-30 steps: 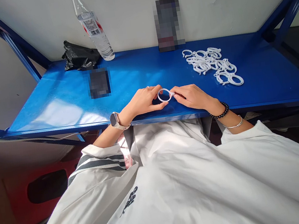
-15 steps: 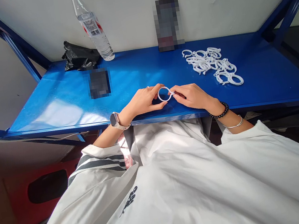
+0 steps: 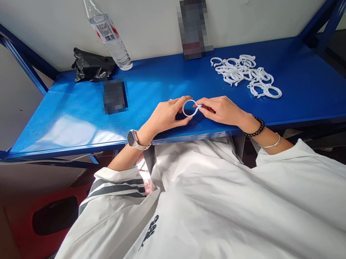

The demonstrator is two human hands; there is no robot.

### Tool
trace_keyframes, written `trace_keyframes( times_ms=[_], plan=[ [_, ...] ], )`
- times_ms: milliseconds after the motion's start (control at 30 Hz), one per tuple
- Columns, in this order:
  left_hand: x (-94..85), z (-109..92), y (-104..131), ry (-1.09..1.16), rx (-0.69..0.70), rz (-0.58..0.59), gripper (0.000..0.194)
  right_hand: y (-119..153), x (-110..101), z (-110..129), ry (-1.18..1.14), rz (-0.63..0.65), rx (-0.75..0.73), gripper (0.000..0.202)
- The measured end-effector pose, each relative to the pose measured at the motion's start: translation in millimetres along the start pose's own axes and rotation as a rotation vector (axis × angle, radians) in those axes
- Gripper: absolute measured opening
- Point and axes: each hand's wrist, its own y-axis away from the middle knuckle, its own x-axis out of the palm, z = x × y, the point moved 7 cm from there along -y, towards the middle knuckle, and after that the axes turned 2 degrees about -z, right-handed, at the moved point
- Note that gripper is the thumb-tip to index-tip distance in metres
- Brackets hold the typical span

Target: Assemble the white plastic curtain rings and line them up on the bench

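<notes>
A white plastic ring (image 3: pixel 184 114) with a small clasp on its right side is held between my two hands, above the front edge of the blue table. My left hand (image 3: pixel 168 115) grips the ring's left side, thumb below and fingers above. The fingertips of my right hand (image 3: pixel 221 110) pinch the clasp end. Behind my right hand, a loose pile of similar white rings (image 3: pixel 233 76) lies on the table; several of them overlap.
The blue metal table (image 3: pixel 158 79) meets a pale wall. At the back left stand a water bottle (image 3: pixel 109 38) and a crumpled black plastic bag (image 3: pixel 91 66). A blurred dark object (image 3: pixel 114 96) lies in front of them; another blurred dark object (image 3: pixel 194 26) leans on the wall.
Both hands and the ring have shifted very slightly, and the clasp side looks pressed a little closer together. The other things on the table have stayed put.
</notes>
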Motion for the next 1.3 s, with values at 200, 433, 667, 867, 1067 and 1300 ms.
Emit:
trace_keyframes(
  times_ms=[200, 433, 667, 867, 1067, 1300],
  plan=[
    [-2.3, -0.5, 0.7, -0.005, 0.014, -0.035, 0.045, 0.8, -0.6, -0.8, 0.023, -0.046, -0.042, 0.033],
    [-3.4, 0.1, 1.1, 0.000, 0.019, -0.047, 0.044, 1.7, 1.1, -3.5, 0.039, -0.069, -0.042, 0.036],
    [-3.7, 0.3, 0.4, -0.006, 0.010, -0.050, 0.046, 1.6, 0.1, -3.9, 0.032, -0.084, -0.061, 0.038],
    [-4.5, 0.0, 0.3, -0.002, 0.018, -0.053, 0.047, 1.8, -2.1, -2.5, -0.002, -0.106, -0.086, 0.040],
    [-4.0, -1.1, 0.3, -0.006, 0.035, -0.050, 0.049, 1.7, -2.9, -4.1, -0.046, -0.109, -0.077, 0.039],
    [-1.9, -1.8, 0.2, -0.005, 0.014, -0.017, 0.051, 1.7, -3.7, -4.8, -0.069, -0.136, -0.078, 0.039]
  ],
)
